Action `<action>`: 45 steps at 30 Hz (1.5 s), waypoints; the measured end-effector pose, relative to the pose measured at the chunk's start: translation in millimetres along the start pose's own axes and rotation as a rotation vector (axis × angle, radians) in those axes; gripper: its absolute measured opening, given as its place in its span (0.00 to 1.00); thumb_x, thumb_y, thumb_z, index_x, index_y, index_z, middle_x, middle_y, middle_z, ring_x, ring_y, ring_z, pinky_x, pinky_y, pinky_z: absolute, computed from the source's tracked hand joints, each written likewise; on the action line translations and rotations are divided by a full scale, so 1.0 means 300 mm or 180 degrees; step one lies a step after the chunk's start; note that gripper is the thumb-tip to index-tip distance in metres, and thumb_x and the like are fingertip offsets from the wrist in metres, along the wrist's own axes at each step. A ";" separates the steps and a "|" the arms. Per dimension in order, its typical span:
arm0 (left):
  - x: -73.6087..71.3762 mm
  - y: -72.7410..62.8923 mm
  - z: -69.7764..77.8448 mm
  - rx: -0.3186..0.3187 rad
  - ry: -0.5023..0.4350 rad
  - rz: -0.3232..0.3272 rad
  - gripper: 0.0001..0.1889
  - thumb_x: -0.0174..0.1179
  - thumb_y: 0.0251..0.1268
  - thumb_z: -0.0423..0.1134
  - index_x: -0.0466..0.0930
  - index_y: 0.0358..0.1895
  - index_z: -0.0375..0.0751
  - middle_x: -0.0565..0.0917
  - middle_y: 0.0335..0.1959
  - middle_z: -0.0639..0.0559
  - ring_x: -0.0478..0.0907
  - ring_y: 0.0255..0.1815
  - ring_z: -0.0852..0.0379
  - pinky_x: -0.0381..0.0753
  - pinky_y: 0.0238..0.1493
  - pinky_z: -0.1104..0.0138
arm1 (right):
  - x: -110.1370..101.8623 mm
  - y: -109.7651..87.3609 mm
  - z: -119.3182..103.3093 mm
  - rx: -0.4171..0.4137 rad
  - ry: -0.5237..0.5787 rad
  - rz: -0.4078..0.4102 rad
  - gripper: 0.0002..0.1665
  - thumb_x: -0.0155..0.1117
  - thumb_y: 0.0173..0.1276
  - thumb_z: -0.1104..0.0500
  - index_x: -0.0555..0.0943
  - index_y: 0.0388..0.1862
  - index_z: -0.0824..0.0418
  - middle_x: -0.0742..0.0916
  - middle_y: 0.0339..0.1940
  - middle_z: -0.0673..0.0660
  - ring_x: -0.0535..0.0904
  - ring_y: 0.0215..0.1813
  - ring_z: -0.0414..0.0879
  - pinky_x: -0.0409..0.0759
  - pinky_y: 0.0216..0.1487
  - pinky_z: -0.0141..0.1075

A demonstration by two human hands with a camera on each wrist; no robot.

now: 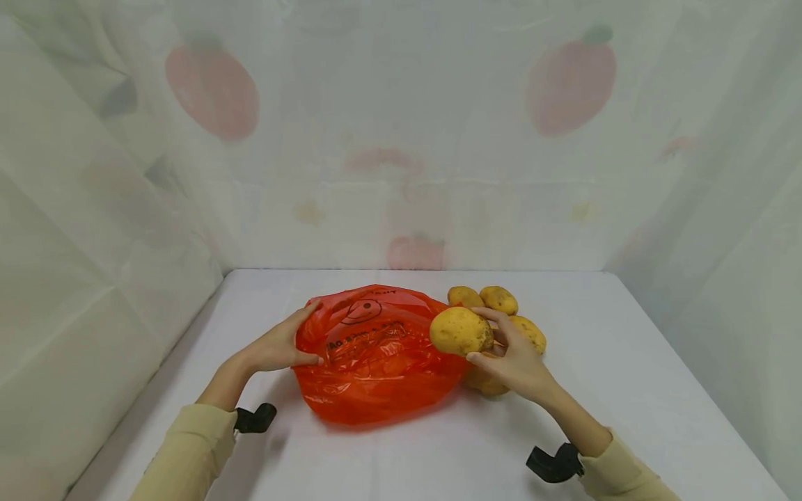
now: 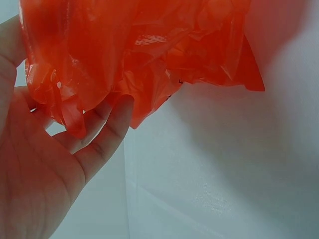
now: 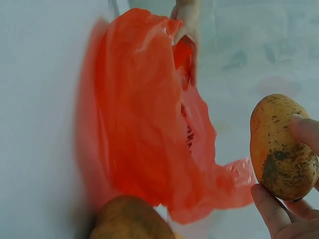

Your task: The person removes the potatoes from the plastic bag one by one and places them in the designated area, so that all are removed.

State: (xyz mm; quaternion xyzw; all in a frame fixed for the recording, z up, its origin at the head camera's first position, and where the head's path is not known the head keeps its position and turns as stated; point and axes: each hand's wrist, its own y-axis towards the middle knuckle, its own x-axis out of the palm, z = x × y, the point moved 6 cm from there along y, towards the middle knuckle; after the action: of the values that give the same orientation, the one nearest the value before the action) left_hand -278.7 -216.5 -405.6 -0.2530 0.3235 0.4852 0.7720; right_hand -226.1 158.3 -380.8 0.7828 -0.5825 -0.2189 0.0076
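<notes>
A red plastic bag (image 1: 382, 376) with black print and a smiling face lies in the middle of the table. At its left side my left hand (image 1: 280, 346) holds the bag's edge between thumb and fingers; the left wrist view shows crumpled red film (image 2: 75, 59) against the fingers. My right hand (image 1: 520, 362) grips a yellow potato (image 1: 456, 332) at the bag's right side, raised above the table. Dark dirt marks one end of that potato (image 3: 276, 119) in the right wrist view. Whether the bag contains anything cannot be made out.
Several more potatoes sit to the right of the bag, among them one at the back (image 1: 499, 300) and one partly behind the right hand (image 1: 529, 332). The white table (image 1: 626, 390) meets pale curtains (image 1: 489, 223) with faded fruit prints at the back and sides.
</notes>
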 end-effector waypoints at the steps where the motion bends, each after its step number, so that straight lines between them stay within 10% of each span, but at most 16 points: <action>1: 0.000 0.000 -0.001 -0.0005 0.0005 -0.0001 0.57 0.71 0.44 0.50 0.39 0.74 0.51 0.47 0.73 0.40 0.46 0.71 0.36 0.59 0.62 0.40 | -0.008 -0.008 0.004 0.0002 0.0028 0.0011 0.40 0.70 0.55 0.63 0.63 0.64 0.50 0.71 0.60 0.59 0.76 0.53 0.55 0.80 0.48 0.32; 22: -0.003 -0.001 -0.004 0.0082 0.0021 0.0021 0.57 0.71 0.44 0.50 0.40 0.74 0.49 0.49 0.72 0.39 0.49 0.71 0.37 0.60 0.62 0.42 | -0.171 -0.155 0.124 0.0285 -0.0396 0.0476 0.41 0.67 0.58 0.57 0.59 0.68 0.49 0.65 0.67 0.56 0.69 0.61 0.57 0.76 0.48 0.23; 29: -0.005 0.001 -0.001 0.0086 0.0023 0.0031 0.57 0.72 0.44 0.49 0.41 0.74 0.47 0.48 0.73 0.39 0.47 0.71 0.37 0.57 0.63 0.40 | -0.221 -0.205 0.160 0.0464 -0.0563 0.0589 0.41 0.66 0.59 0.54 0.58 0.68 0.52 0.66 0.67 0.58 0.70 0.55 0.32 0.78 0.45 0.24; 36: -0.001 0.004 -0.011 0.0051 0.0044 0.0037 0.57 0.71 0.44 0.50 0.40 0.74 0.49 0.48 0.73 0.39 0.48 0.70 0.36 0.62 0.61 0.42 | -0.253 -0.242 0.201 0.0690 -0.0647 0.0649 0.43 0.66 0.60 0.52 0.55 0.68 0.58 0.64 0.67 0.61 0.66 0.63 0.61 0.76 0.44 0.22; 45: 0.007 0.007 -0.020 0.0029 0.0042 0.0055 0.57 0.71 0.44 0.50 0.40 0.74 0.52 0.48 0.73 0.39 0.48 0.70 0.36 0.63 0.60 0.42 | -0.282 -0.284 0.257 0.0918 -0.0699 0.0643 0.45 0.65 0.61 0.51 0.52 0.69 0.60 0.61 0.68 0.66 0.66 0.62 0.66 0.76 0.43 0.24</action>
State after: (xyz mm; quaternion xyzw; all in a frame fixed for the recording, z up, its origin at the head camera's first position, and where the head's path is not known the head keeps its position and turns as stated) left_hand -281.4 -218.7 -411.3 -0.2498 0.3329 0.4887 0.7667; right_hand -194.8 281.9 -445.1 0.6847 -0.6807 -0.2154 -0.1462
